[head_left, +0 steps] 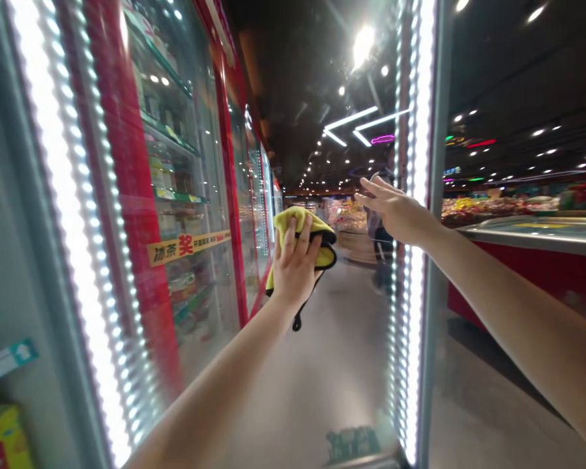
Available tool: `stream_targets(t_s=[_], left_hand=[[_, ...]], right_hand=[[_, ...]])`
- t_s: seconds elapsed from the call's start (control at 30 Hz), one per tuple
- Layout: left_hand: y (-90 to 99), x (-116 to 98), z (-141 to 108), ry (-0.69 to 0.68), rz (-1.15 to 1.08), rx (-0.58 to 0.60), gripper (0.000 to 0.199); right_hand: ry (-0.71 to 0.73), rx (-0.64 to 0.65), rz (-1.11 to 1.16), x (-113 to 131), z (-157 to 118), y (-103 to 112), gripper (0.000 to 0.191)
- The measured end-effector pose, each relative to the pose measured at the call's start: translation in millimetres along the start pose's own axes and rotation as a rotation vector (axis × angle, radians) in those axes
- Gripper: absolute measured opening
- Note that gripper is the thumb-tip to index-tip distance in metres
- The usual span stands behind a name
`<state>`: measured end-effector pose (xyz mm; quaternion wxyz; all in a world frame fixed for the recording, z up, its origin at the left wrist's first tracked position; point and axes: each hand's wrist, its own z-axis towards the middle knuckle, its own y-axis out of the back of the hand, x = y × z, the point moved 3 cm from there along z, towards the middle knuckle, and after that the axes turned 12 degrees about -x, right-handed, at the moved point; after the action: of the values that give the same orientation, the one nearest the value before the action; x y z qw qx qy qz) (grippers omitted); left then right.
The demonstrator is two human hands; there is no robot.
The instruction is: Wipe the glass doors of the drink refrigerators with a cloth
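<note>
The yellow cloth (325,257) is under my spread left hand (293,264); my right hand (395,212), open and empty, is near the glass door's right edge (437,163).

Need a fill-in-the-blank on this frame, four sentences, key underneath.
1. The cloth is yellow with ____ edging.
2. The hand on the cloth is the person's ____ one.
3. The largest character on the banner is coloured ____.
4. The long light strips shine ____.

Missing words: black; left; red; white.
</note>
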<state>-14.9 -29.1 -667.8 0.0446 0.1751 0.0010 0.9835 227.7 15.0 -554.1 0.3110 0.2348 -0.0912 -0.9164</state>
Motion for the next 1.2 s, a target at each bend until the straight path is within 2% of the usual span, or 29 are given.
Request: stream_targets(t_s=[0.1,0.17,0.23,0.33,0.4,0.47,0.53,0.6,0.67,0.73,0.8,0.87,0.93,1.0,1.07,1.13,1.2], left_hand=[[-2.9,-31,-30,-0.337,-0.099,0.137,0.064],[-0.3,-35,-49,-0.470,-0.139,0.166,0.061],[0.6,-27,-47,-0.455,-0.143,0.124,0.057],[-7.2,-18,-5,-0.258,-0.117,0.029,0.056],[-15.9,-26,26,-0.134,-0.115,-0.009,0.060],[-23.5,-43,39,-0.109,-0.129,-0.009,0.064],[-28.7,-64,31,-0.206,-0.149,0.032,0.066],[-31.8,-79,9,-0.380,-0.177,0.087,0.066],[-33.6,-85,-9,-0.541,-0.215,0.114,0.061],[-35.4,-85,-8,-0.626,-0.244,0.112,0.058],[-38.4,-85,13,-0.590,-0.245,0.093,0.059],[-42.2,-90,39,-0.453,-0.220,0.064,0.061],[-45.9,-101,52,-0.345,-0.207,0.038,0.062],[-49.5,-118,46,-0.420,-0.255,0.040,0.057],[-52.5,-132,26,-0.597,-0.332,0.040,0.041],[-55.2,-137,9,-0.703,-0.385,0.013,0.025],[-57.6,-134,7,-0.716,-0.403,-0.020,0.020]], right_hand=[[0.027,0.027,0.003,-4,-6,5,0.072],[0.034,0.063,-0.033,-11,-12,13,0.072],[0.030,0.100,-0.091,-18,-19,22,0.074],[0.030,0.132,-0.156,-27,-25,32,0.075],[0.033,0.144,-0.165,-31,-27,34,0.074],[0.038,0.151,-0.151,-37,-28,34,0.073],[0.040,0.149,-0.125,-43,-30,33,0.072],[0.048,0.152,-0.104,-50,-32,34,0.073],[0.062,0.174,-0.103,-54,-33,35,0.075],[0.078,0.205,-0.109,-55,-31,38,0.075],[0.078,0.213,-0.122,-54,-26,44,0.070],[0.059,0.185,-0.160,-52,-20,50,0.062],[0.032,0.139,-0.208,-52,-15,57,0.053],[0.009,0.096,-0.229,-54,-14,62,0.050],[0.006,0.060,-0.217,-58,-16,65,0.051],[0.011,0.030,-0.198,-62,-22,65,0.057],[0.015,0.003,-0.178,-66,-27,64,0.062]])
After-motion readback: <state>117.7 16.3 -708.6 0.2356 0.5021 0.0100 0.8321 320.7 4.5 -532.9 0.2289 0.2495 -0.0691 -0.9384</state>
